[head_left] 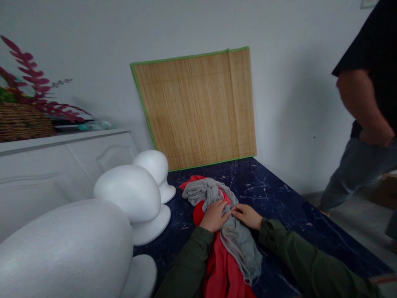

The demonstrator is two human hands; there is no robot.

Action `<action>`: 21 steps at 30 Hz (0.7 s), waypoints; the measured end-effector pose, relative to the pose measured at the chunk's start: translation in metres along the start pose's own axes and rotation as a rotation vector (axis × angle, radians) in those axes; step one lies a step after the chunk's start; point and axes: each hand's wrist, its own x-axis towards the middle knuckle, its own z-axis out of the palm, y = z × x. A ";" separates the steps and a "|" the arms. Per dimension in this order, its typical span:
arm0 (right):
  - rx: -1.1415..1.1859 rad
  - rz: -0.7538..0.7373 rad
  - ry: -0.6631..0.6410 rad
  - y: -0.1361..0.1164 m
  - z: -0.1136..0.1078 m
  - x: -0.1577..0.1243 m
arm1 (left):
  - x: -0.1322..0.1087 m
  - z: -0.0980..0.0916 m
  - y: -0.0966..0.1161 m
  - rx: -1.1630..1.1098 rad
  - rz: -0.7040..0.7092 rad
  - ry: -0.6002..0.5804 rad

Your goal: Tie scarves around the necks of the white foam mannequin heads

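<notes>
A bunched grey scarf-like cloth (pixel 238 236) lies over a red cloth (pixel 218 265) on a dark blue marbled tabletop (pixel 269 194). My left hand (pixel 214 216) rests on the bundle, its fingers curled over the grey cloth and its thumb towards my right hand. Pinched fingertips of my right hand (pixel 248 216) hold a fold of the same cloth from the right. Both hands nearly meet at the middle of the bundle. Red fabric shows through beneath the grey at the far end and near the left hand. The fingertips are partly hidden in the folds.
Three white mannequin heads (pixel 128 192) stand in a row on the left. A bamboo mat (pixel 198 109) with green edging leans on the wall. Behind the heads is a white cabinet (pixel 77 155) bearing a wicker basket (pixel 25 120). A person (pixel 359 99) stands at right.
</notes>
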 end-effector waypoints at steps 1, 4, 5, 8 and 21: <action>-0.017 0.001 0.003 0.001 -0.001 0.001 | 0.000 -0.003 0.001 0.007 -0.009 0.033; -0.026 0.011 0.024 0.002 -0.002 0.001 | -0.002 -0.012 0.006 0.017 -0.034 0.147; -0.020 0.013 0.031 0.002 -0.002 0.001 | -0.003 -0.014 0.008 0.015 -0.040 0.181; 0.002 0.005 0.034 0.002 -0.001 0.001 | -0.005 -0.016 0.010 -0.002 -0.056 0.218; 0.369 0.220 0.194 0.019 -0.001 0.009 | -0.132 -0.066 0.071 0.013 -0.240 0.498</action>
